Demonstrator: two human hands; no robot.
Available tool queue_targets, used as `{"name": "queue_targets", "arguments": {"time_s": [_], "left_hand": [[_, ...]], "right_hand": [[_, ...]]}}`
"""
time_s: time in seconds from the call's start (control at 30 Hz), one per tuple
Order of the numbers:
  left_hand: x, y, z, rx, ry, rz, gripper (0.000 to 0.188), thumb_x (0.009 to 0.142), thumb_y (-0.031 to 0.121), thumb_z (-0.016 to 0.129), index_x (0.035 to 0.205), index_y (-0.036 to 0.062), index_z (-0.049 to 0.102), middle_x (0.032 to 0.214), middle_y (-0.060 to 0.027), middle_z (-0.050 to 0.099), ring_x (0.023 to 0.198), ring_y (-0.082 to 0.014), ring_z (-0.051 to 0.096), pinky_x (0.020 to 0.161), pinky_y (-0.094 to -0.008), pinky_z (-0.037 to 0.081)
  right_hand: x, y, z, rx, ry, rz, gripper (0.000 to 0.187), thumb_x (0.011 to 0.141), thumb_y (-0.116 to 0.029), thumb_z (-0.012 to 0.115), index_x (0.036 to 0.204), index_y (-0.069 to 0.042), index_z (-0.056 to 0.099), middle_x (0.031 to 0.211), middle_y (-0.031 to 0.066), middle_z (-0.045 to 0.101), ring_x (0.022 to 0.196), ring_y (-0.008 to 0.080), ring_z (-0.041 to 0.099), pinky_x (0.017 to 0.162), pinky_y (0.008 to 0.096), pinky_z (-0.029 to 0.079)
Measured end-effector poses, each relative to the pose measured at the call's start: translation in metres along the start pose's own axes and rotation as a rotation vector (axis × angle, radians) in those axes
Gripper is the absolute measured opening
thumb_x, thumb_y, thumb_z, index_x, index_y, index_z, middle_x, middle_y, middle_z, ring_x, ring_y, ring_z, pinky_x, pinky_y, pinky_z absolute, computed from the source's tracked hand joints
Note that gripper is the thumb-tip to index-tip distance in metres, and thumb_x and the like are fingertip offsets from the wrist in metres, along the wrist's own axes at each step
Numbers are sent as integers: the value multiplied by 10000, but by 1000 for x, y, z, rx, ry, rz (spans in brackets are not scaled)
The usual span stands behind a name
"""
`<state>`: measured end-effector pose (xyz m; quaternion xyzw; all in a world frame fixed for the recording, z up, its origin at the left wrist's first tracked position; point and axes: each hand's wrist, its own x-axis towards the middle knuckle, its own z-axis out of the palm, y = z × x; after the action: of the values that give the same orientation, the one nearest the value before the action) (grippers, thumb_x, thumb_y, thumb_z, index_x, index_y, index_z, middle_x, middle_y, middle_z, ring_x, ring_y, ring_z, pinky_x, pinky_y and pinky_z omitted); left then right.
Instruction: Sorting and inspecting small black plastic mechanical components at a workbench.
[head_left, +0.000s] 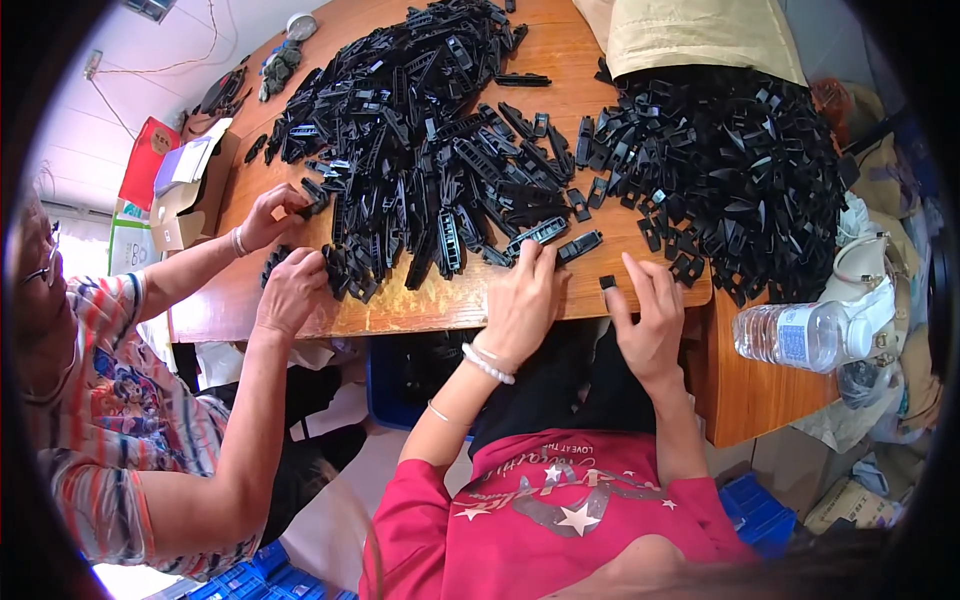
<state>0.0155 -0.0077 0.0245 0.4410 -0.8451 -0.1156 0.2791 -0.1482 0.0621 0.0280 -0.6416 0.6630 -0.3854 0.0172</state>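
Note:
My left hand (520, 305) is closed at the table's front edge, its fingertips pinching a long black slotted plastic part (540, 234). Just to the right of it lies another long black part (580, 246). My right hand (652, 322) is open, thumb and forefinger spread apart. By its thumb tip is a small black plastic piece (608, 283), which seems to lie on the table rather than in a grip. In front of my left hand spreads a big heap of long black parts (400, 120). Smaller black clips (735, 170) form a second heap at the right.
A co-worker's hands (292, 290) handle black pieces at the left of the wooden table (400, 312). A paper sack (700, 35) stands behind the clip heap. A plastic bottle (790, 335) lies at the right. Below the table is a blue bin (385, 395).

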Motion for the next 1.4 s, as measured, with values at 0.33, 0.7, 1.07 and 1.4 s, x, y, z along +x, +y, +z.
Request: {"name": "queue_targets", "arguments": {"time_s": [0.33, 0.7, 1.07, 1.4], "left_hand": [[-19, -17, -21, -181, -145, -61, 223, 826, 85, 681, 1034, 31, 621, 992, -100, 573, 720, -278, 633, 627, -365, 494], [-12, -22, -20, -269, -191, -62, 190, 817, 102, 692, 987, 22, 661, 977, -99, 605, 732, -285, 645, 654, -355, 510], [-18, -29, -24, -222, -245, 84, 203, 822, 110, 673, 999, 20, 631, 1007, -95, 596, 746, -311, 628, 634, -381, 501], [-94, -49, -99, 158, -183, -110, 267, 714, 119, 768, 938, 32, 650, 944, -92, 581, 861, -298, 557, 746, -380, 472]], "right_hand": [[16, 1, -5, 1023, -202, 739, 320, 1024, -164, 431, 1280, -12, 548, 827, 45, 595, 497, 58, 495, 434, 158, 356], [23, 15, 4, 542, -406, 283, 266, 825, -27, 689, 1088, 15, 678, 784, 29, 572, 656, 116, 476, 591, 252, 386], [16, 1, 25, 286, -232, -102, 276, 680, -18, 731, 956, -14, 712, 858, 67, 586, 824, 222, 523, 773, 338, 404], [-5, 36, -10, -237, 171, 174, 203, 813, -82, 713, 985, -45, 611, 960, 85, 559, 917, 271, 559, 772, 392, 420]]}}
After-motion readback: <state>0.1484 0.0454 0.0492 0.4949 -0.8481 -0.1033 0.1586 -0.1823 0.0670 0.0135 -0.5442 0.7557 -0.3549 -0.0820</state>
